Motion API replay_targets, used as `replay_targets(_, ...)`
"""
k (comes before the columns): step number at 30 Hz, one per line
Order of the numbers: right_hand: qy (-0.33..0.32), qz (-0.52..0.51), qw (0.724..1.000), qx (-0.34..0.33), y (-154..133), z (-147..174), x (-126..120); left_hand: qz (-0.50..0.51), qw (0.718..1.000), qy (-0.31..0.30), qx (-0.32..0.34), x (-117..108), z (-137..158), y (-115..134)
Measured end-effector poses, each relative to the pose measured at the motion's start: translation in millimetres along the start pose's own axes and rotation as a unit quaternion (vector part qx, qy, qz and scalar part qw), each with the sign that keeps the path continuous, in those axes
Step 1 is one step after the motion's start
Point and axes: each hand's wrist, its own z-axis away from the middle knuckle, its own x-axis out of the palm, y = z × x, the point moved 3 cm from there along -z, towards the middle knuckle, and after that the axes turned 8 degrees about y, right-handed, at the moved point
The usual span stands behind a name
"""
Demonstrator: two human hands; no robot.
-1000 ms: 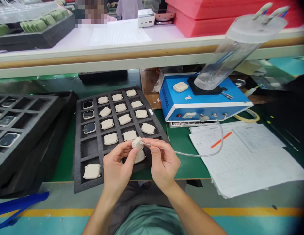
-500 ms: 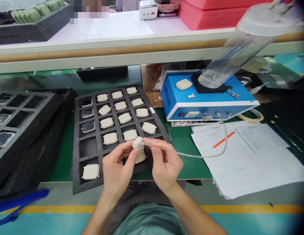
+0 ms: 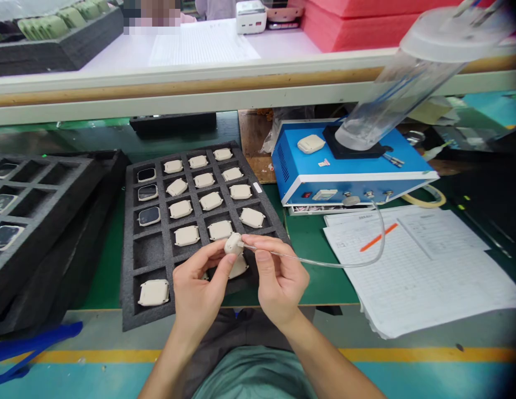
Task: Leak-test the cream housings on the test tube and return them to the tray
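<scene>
My left hand [image 3: 202, 282] pinches a beige smartwatch case [image 3: 231, 244] between thumb and fingers, tilted up on edge. My right hand [image 3: 282, 280] is closed on the end of a clear thin tube [image 3: 324, 265], whose tip meets the side of that case. Below both hands lies a dark grey foam tray [image 3: 149, 320] with square pockets. Several beige watch cases [image 3: 187, 236] sit in it face down, and a column on its left has watches with dark screens [image 3: 149, 216]. Part of the tray's near side is hidden by my hands.
On the right stands a blue control box [image 3: 353, 166] with a clear cylinder [image 3: 378, 105] and another beige case [image 3: 311, 144] on top. Printed sheets [image 3: 424, 277] with an orange stick [image 3: 378, 237] lie before it. Stacked foam trays [image 3: 45, 221] are at left; a shelf edge [image 3: 241, 83] crosses behind.
</scene>
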Motion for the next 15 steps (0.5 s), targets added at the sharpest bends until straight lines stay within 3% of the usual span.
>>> replay_targets(15,-0.005,-0.001,1.0,-0.007,2.9,-7.0,5.1,-0.043,0.998,0.035,0.015,-4.4,-6.4,-5.8)
